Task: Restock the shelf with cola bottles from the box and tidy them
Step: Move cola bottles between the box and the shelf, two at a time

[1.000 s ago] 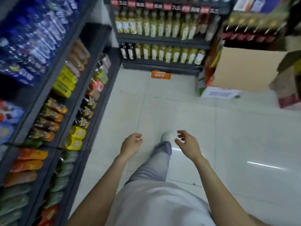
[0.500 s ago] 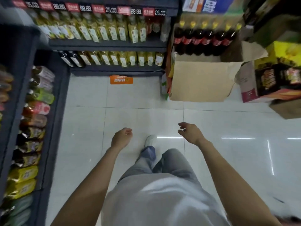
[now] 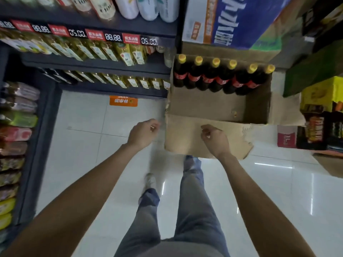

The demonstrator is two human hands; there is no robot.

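An open cardboard box (image 3: 207,106) stands on the floor ahead, right of centre. Several dark cola bottles (image 3: 220,78) with yellow caps and red labels stand in a row along its far side; the near part of the box is bare cardboard. My left hand (image 3: 143,133) hovers just left of the box's near flap, fingers loosely curled, holding nothing. My right hand (image 3: 214,139) is above the near flap (image 3: 183,140), also loosely curled around nothing.
Dark shelves with yellow-green bottles (image 3: 104,52) run along the back left. A snack rack (image 3: 16,138) lines the left side. A blue and white carton (image 3: 230,19) sits above the box, and stacked cartons (image 3: 319,115) crowd the right. White tiled floor (image 3: 87,145) lies beneath.
I have walked forward, so the box with cola bottles is now close and seen from above. Both hands have risen toward the box's near flap.
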